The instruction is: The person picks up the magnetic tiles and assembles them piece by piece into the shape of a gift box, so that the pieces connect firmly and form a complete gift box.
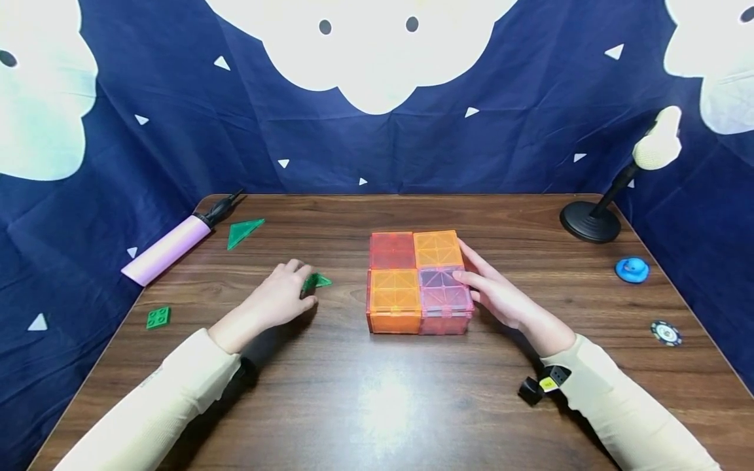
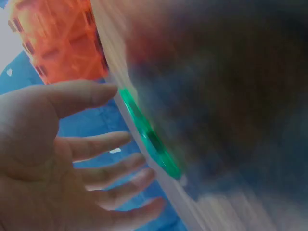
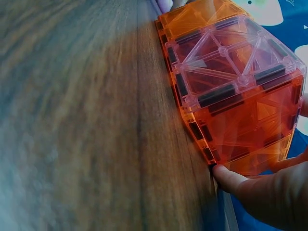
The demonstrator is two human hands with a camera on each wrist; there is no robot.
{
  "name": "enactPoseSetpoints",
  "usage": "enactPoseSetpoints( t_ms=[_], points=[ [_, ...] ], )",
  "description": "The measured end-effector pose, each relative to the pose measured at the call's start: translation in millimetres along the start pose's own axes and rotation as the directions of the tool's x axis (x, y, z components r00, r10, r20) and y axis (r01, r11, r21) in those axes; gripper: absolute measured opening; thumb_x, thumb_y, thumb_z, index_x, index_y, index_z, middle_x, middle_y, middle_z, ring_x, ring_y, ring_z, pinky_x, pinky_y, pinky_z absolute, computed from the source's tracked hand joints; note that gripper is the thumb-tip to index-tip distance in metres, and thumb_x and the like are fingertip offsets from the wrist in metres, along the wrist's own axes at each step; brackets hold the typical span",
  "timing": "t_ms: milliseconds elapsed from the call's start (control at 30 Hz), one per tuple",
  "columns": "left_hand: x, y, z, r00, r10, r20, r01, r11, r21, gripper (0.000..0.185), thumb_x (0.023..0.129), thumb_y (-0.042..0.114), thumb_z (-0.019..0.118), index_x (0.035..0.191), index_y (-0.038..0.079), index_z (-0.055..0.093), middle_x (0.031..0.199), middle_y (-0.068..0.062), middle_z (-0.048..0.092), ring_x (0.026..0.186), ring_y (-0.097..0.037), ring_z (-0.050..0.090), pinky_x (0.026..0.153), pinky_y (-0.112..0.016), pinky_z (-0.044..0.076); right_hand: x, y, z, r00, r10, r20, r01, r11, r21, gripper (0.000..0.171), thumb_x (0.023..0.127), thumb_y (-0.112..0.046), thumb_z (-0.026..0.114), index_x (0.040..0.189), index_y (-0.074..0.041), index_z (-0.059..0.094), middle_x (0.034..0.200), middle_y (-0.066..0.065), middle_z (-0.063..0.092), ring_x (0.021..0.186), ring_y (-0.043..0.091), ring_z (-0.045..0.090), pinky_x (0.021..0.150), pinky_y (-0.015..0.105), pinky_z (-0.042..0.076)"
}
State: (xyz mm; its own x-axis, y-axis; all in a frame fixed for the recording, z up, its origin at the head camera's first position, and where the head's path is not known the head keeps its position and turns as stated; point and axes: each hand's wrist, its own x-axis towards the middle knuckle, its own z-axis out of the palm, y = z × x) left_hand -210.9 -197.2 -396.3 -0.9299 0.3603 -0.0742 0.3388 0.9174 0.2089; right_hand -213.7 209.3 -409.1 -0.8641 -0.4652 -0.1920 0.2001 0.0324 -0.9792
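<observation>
Head view, looking down on a brown wooden tabletop (image 1: 377, 405) backed by a dark blue cloth with white cloud shapes. At the centre sits a block of four magnetic tile cubes (image 1: 419, 281), orange, red and pink, joined in a square. The right hand (image 1: 495, 288) rests against the block's right side, fingers straight and laid along the pink and orange cubes; the right wrist view shows a fingertip (image 3: 226, 175) touching the block's bottom edge at the tabletop. Well apart to the left, the left hand (image 1: 279, 301) lies on the tabletop with its fingers over a small green triangle tile (image 1: 318, 281). The blurred left wrist view shows those fingers spread and loose just beside the tile's edge, not clamped round it. A larger green triangle (image 1: 243, 231) and a pink pump (image 1: 173, 245) lie far left, with a green square brick (image 1: 158, 317) nearer the edge. On the right stand a black-based lamp (image 1: 612, 196), a blue cap (image 1: 632, 269) and a small round chip (image 1: 666, 333).
</observation>
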Motion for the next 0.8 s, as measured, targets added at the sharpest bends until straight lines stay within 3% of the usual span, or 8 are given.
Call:
enactPoseSetpoints(
  t_ms=[167,333,467,633,800],
  points=[
    [16.9,-19.7,-9.8,0.999,-0.015,0.049,0.017,0.999,-0.042,0.053,0.092,0.020,0.074,0.136,-0.005,0.057,0.126,-0.027,0.057,0.115,-0.048,0.054,0.094,-0.059,0.046,-0.4,0.1,0.4,0.999,-0.039,-0.003,0.039,0.999,-0.013,0.077,0.106,-0.022,0.054,0.166,-0.024,0.006,0.169,0.010,0.010,0.150,0.032,0.023,0.102,0.029,0.045],
    [24.7,-29.5,-15.4,0.994,-0.008,0.111,0.017,0.996,-0.086,0.049,0.094,0.020,0.073,0.132,-0.008,0.060,0.123,-0.025,0.058,0.109,-0.042,0.056,0.090,-0.056,0.047,-4.6,1.9,-3.6,0.991,-0.131,0.017,0.132,0.989,-0.064,0.076,0.104,-0.013,0.056,0.165,-0.015,0.010,0.167,0.018,0.014,0.149,0.039,0.024,0.101,0.024,0.045],
    [25.2,-32.8,-15.2,0.994,-0.009,0.112,0.023,0.993,-0.120,0.047,0.092,0.022,0.076,0.128,-0.006,0.063,0.120,-0.023,0.058,0.106,-0.039,0.056,0.090,-0.055,0.046,-12.7,2.4,-9.1,0.979,-0.186,0.081,0.195,0.973,-0.123,0.084,0.099,-0.007,0.063,0.165,-0.011,0.010,0.167,0.021,0.012,0.149,0.044,0.022,0.103,0.020,0.041],
    [24.5,-36.1,-14.8,0.995,-0.010,0.100,0.024,0.990,-0.139,0.052,0.088,0.026,0.081,0.126,-0.005,0.063,0.123,-0.024,0.058,0.113,-0.043,0.055,0.095,-0.058,0.045,-23.0,3.5,-13.5,0.956,-0.238,0.173,0.268,0.947,-0.175,0.103,0.089,-0.001,0.077,0.165,-0.011,0.009,0.168,0.020,0.010,0.150,0.045,0.019,0.106,0.024,0.040],
    [25.7,-39.1,-11.9,0.996,-0.022,0.088,0.038,0.982,-0.187,0.048,0.085,0.023,0.084,0.120,-0.002,0.063,0.116,-0.022,0.057,0.106,-0.039,0.055,0.090,-0.055,0.046,-24.5,6.1,-14.1,0.943,-0.277,0.185,0.312,0.930,-0.194,0.107,0.083,0.005,0.081,0.163,-0.008,0.012,0.167,0.022,0.012,0.148,0.047,0.023,0.106,0.027,0.043]
  ],
)
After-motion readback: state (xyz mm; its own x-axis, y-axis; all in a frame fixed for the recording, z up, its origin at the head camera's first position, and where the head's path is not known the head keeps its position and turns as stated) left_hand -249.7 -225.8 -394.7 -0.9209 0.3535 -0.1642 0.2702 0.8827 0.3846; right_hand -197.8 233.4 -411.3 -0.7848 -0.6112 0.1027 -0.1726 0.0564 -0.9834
